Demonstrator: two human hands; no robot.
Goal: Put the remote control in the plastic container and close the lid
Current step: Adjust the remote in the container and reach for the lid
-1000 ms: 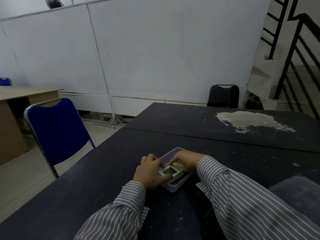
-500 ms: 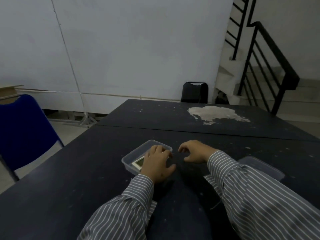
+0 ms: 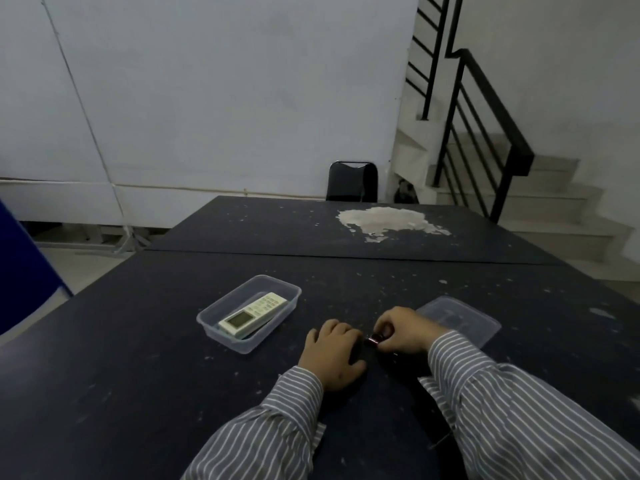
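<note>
Dark worktop (image 3: 138,358), scuffed and speckled, butts against a second dark tabletop (image 3: 277,226) behind it that has a big pale worn patch (image 3: 388,220). White wall panels at the back, black chair (image 3: 351,181) at the far edge, staircase with black railing (image 3: 485,109) on the right, sliver of a blue chair (image 3: 20,265) at the left edge. Clear plastic container (image 3: 207,315) sits open on the worktop left of centre, angled diagonally. Remote control (image 3: 254,315) lies inside it, face up, screen end toward the camera, slightly tilted against the container wall. Lid (image 3: 460,318) lies flat on the worktop, well apart from the container to the right, its near corner behind the right wrist. Both forearms in grey striped sleeves. Left hand (image 3: 334,355) is palm down on the worktop, fingers loosely curled, holding nothing I can see. Right hand (image 3: 403,329) is curled, fingertips pinching a small dark reddish object (image 3: 374,338) just beside the left hand's fingertips; can't tell what the object is.
</note>
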